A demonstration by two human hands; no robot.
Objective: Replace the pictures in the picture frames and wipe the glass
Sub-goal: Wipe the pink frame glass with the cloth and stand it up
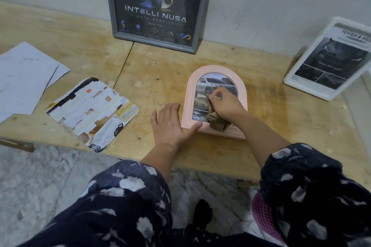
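A: How far is the work, as you judge it?

B: I think it is in the last part. The pink arched frame (215, 98) lies flat on the wooden table (261, 126), near the front edge and a little right of the middle. It already has a picture of a silver pickup truck inside. The right hand (226, 104) grips a bunched olive-brown cloth (215, 120) with curled fingers and presses it on the glass, so the wiping step is in hand.

A: And the other hand?

B: The left hand (170, 124) lies flat on the table with straight, spread fingers. Its thumb touches the lower left corner of the pink frame, probably to keep it from sliding.

A: What about the other frames?

B: The grey frame (157, 8) leans on the wall at the back edge and shows a dark logo poster. The white frame (329, 60) stands tilted at the right edge, with a black and white car leaflet in it. Both look filled. Whether their glass is wiped, I cannot tell.

A: So what is left?

B: To finish the glass of the pink frame and to stand it up, I suppose. Loose white sheets (26, 78) and a cut-up magazine page (92, 112) lie toward the left edge; maybe they need tidying.
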